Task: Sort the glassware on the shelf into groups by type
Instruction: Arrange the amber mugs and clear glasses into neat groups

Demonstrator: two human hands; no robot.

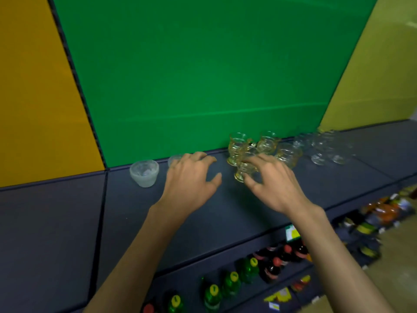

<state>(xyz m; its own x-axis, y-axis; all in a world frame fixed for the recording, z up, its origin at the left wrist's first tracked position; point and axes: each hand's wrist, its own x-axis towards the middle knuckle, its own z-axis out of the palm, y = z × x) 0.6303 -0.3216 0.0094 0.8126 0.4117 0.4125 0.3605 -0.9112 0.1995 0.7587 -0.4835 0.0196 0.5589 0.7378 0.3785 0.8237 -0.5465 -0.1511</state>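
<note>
On the dark grey shelf (67,222) stand several amber footed glasses (268,142) near the green back panel. My right hand (273,184) has its fingers around the nearest amber glass (242,170). My left hand (191,179) hovers open over the shelf, fingers spread, holding nothing. A frosted white cup (144,173) stands to its left, and a second frosted cup (173,159) is partly hidden behind its fingers. A cluster of clear stemmed glasses (325,147) stands blurred at the right.
Green, orange and yellow panels back the shelf. A lower shelf holds green bottles (230,283), dark bottles with red caps (277,260) and packaged goods (383,211) at the right.
</note>
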